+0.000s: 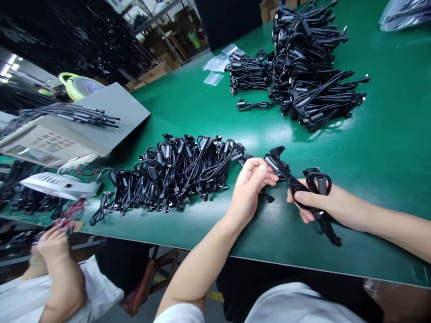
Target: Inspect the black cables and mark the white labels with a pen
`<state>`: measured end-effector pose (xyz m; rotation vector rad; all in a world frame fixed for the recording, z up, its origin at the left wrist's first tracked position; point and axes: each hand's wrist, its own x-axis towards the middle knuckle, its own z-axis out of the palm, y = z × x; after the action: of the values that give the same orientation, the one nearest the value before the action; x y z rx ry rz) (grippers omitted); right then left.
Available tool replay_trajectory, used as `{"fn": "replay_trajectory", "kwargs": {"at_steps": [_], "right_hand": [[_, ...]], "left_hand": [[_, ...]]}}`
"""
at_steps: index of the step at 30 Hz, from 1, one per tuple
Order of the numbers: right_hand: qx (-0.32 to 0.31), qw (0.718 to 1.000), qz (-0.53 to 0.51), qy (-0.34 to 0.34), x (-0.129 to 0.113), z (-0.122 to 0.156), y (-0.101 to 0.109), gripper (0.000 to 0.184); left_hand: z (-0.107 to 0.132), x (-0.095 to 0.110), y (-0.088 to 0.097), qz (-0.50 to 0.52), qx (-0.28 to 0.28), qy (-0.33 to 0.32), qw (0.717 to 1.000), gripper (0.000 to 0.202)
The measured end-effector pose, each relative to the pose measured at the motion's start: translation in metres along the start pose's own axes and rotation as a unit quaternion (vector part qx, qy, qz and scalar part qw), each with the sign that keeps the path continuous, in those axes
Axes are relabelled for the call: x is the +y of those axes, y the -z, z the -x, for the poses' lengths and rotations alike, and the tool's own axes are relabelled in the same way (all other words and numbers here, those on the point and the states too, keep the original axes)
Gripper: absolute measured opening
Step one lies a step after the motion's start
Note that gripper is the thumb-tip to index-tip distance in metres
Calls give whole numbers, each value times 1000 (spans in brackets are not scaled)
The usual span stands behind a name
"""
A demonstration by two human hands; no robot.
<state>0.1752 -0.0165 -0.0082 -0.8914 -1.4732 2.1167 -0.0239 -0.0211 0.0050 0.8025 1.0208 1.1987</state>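
My right hand (323, 202) is wrapped round a small bunch of folded black cables (298, 186), tilted over the green table, with plugs sticking out at both ends. A further looped cable (321, 181) lies against the back of that hand. My left hand (251, 186) is closed, thumb and fingers together, right beside the upper end of the bunch; what its fingertips hold, if anything, is hidden. Partly behind it more black cable (267, 196) shows on the table. Left of it spreads a heap of folded black cables (182, 166) with grey sleeves.
Farther back lies a large pile of bundled cables (303, 67), with a single cable (255, 106) and clear plastic bags (215, 67) beside it. A grey machine (111, 116) and a white device (60, 185) stand left. A co-worker's hands (52, 244) are at lower left.
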Motion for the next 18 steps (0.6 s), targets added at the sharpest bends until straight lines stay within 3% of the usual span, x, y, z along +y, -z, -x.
{"fn": "replay_trajectory", "kwargs": {"at_steps": [6, 13, 18], "right_hand": [[-24, 998, 37, -37, -1, 2, 4, 42], [-34, 999, -17, -32, 4, 1, 5, 41], [-56, 993, -101, -6, 4, 1, 5, 39]], "left_hand": [[-2, 1, 4, 22, -33, 51, 998, 35], [0, 2, 3, 49, -52, 57, 996, 28], [3, 2, 1, 67, -106, 53, 991, 30]]}}
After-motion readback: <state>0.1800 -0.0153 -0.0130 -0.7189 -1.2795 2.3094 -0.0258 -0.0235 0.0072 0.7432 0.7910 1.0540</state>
